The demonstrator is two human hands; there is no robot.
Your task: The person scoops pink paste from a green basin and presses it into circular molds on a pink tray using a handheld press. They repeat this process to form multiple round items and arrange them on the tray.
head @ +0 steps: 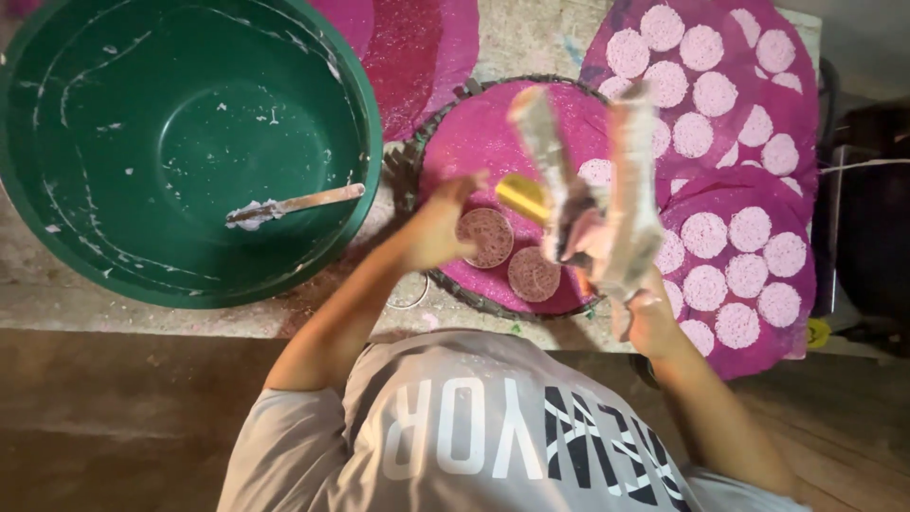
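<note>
My left hand (438, 228) reaches over a round woven tray (409, 161) covered with a magenta cloth. Its fingers are apart, next to a round brownish disc (486, 237); a second disc (533, 274) lies beside it. My right hand (650, 320) grips the lower end of a crumpled whitish bag (621, 190), which is lifted above the tray and blurred. A small yellow object (521, 195) sits just left of the bag, and I cannot tell what holds it.
A large green basin (57, 237) smeared with white paste stands at the left, with a flat spatula (303, 202) inside. Magenta mats (801, 123) at the right carry several white round discs (703, 234). Everything rests on a stone ledge (190, 318).
</note>
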